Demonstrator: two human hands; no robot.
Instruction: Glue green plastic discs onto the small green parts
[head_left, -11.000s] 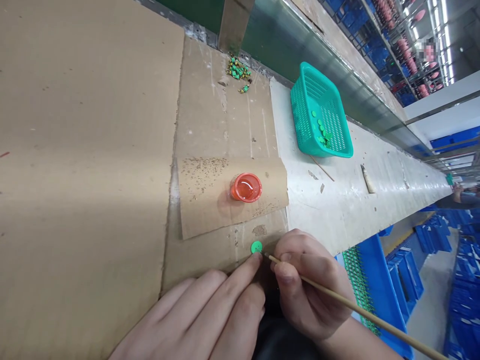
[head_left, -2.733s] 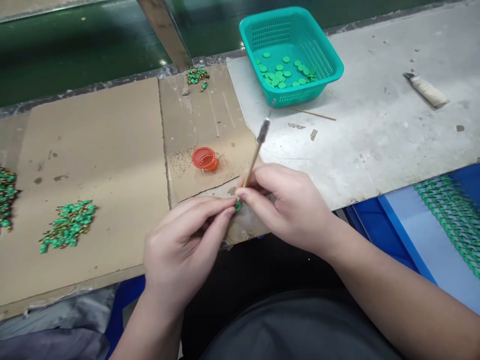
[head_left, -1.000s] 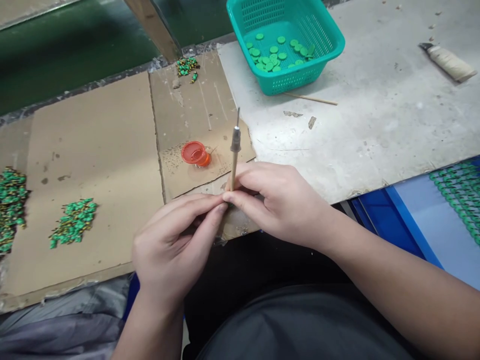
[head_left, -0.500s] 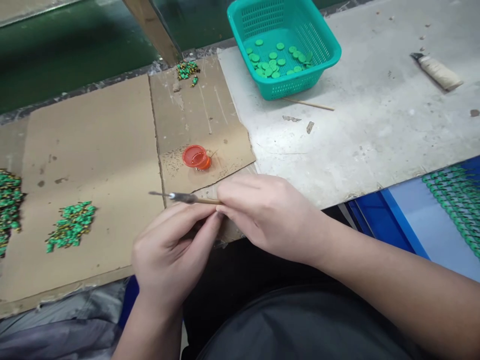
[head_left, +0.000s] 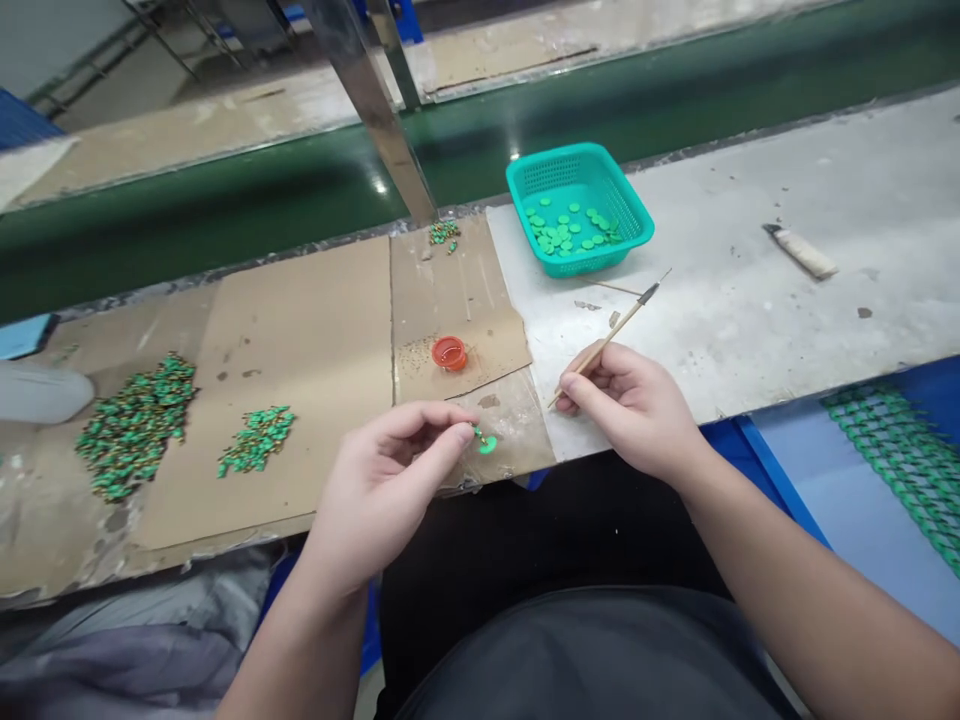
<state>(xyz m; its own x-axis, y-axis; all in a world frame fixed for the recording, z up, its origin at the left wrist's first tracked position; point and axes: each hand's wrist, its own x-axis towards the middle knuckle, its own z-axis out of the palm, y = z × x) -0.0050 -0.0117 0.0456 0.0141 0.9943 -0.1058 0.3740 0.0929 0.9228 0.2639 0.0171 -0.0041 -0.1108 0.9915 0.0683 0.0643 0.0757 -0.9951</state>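
My left hand [head_left: 401, 480] pinches a tiny green-and-gold piece [head_left: 478, 431] between thumb and index finger. Just below the fingertips is a flat green disc [head_left: 488, 445]; whether the piece is joined to it I cannot tell. My right hand [head_left: 630, 400] is closed around the wooden handle of a thin paintbrush [head_left: 611, 340], whose dark ferrule and fine tip point up and away to the right. Between and beyond the hands, a small red cup [head_left: 449, 353] of liquid stands on cardboard.
Piles of small green-and-gold pieces lie to the left, one large [head_left: 139, 425], one smaller [head_left: 257, 440], plus a little heap [head_left: 443, 232] at the back. A teal basket [head_left: 643, 232] holds green discs. A tube [head_left: 804, 251] lies right; green strung work [head_left: 892, 460] is lower right.
My hands were together, with the brush pointing left across them. Now they are apart, the right one with the brush turned up and rightward. The view has tilted up and shifted left.
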